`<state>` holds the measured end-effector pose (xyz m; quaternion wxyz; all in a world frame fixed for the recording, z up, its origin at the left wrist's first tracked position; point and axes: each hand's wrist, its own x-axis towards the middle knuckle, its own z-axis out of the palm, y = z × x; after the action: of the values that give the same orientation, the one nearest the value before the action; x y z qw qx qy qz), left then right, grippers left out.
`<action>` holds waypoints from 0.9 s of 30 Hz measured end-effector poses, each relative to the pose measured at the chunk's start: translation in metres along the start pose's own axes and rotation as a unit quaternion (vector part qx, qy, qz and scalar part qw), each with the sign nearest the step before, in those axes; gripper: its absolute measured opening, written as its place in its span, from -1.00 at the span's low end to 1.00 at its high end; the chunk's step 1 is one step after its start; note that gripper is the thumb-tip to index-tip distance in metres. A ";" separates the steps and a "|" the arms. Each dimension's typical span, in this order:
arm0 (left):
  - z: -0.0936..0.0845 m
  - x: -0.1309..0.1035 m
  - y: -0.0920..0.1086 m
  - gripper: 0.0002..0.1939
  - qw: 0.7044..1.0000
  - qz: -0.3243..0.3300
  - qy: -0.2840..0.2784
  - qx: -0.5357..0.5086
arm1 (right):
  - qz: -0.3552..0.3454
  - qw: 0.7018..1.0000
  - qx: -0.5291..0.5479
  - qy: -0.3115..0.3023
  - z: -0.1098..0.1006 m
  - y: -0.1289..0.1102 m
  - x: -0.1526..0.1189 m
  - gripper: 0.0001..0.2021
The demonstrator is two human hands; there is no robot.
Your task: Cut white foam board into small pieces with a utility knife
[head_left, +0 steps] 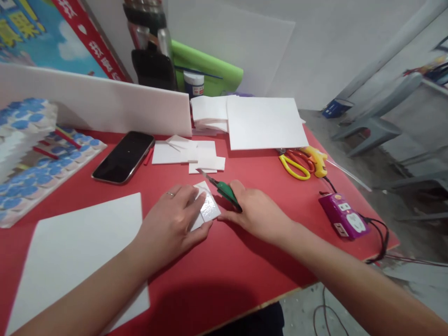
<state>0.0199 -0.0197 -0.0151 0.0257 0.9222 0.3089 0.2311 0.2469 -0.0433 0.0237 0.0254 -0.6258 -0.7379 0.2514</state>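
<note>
My left hand (173,217), a ring on one finger, presses a small white board piece (210,207) against the red tabletop, thumb at its near edge and fingers over its left side. Part of that piece is hidden under the fingers; what shows is glossy with a line across it. Closed round a green-handled utility knife (227,192), my right hand (261,212) is just to the right, with a fingertip by the piece's right corner. The knife's blade points up and left, off the piece. Small white board offcuts (201,156) lie overlapping just beyond.
A phone (124,156) and a blue-and-white dotted model (38,172) are at left, a large white sheet (84,252) under my left forearm. White boards (268,123) are stacked behind. Yellow-handled scissors (294,167), a yellow glue gun (317,161) and a purple power socket (343,215) lie right.
</note>
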 end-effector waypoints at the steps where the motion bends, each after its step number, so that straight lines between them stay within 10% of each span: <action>1: 0.000 0.000 0.000 -0.76 1.000 -0.002 -0.001 -0.001 | -0.006 1.000 0.007 -0.004 -0.002 0.003 0.002 -0.63; 27: -0.001 0.002 0.001 -0.76 1.000 0.019 0.015 -0.011 | 0.017 0.997 -0.067 0.021 -0.010 -0.024 0.034 -0.69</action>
<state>0.0210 -0.0191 -0.0130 0.0265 0.9241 0.2890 0.2485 0.2215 -0.0107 0.0328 -0.0049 -0.6439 -0.7415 0.1885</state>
